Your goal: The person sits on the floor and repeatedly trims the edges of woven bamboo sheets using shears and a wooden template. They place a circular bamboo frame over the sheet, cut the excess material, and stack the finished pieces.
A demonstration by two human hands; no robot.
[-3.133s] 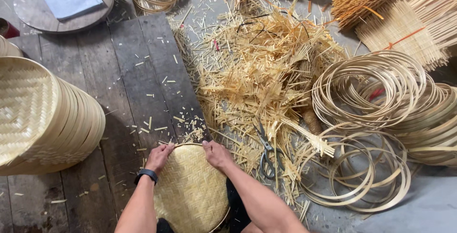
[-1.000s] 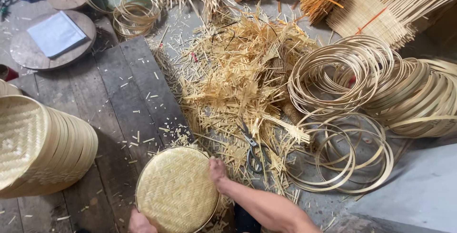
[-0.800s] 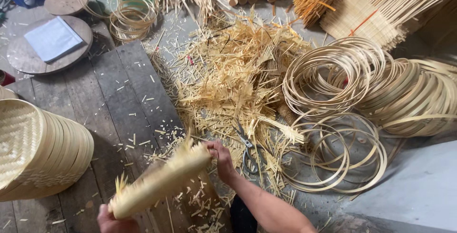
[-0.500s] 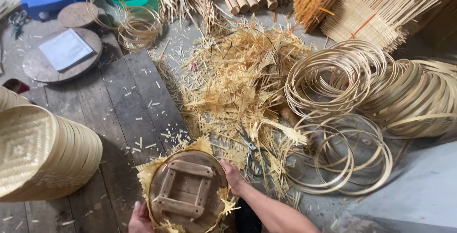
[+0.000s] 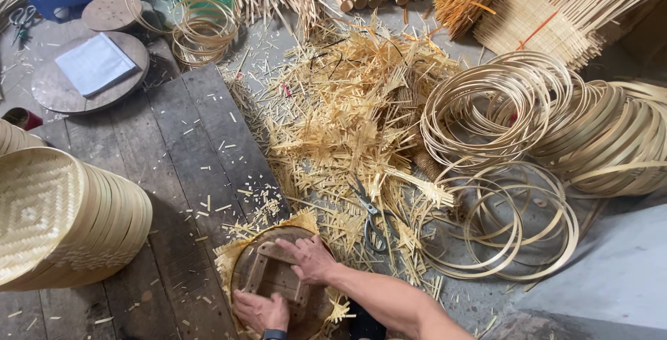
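Both hands press flat, fingers spread, gripping nothing: left hand [image 5: 260, 310] and right hand [image 5: 309, 259] on round wooden form [image 5: 278, 286]. Woven bamboo mat [image 5: 229, 260] underneath. Scissors [image 5: 370, 216] near right.

Dark worn floor planks [image 5: 174, 152], grey concrete floor [image 5: 611, 270], daylight.

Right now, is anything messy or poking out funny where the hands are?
Yes. Frayed strip ends stick out unevenly around the round wooden form that the left hand and right hand press on. Loose bamboo scraps lie strewn across the floor, half burying the scissors.
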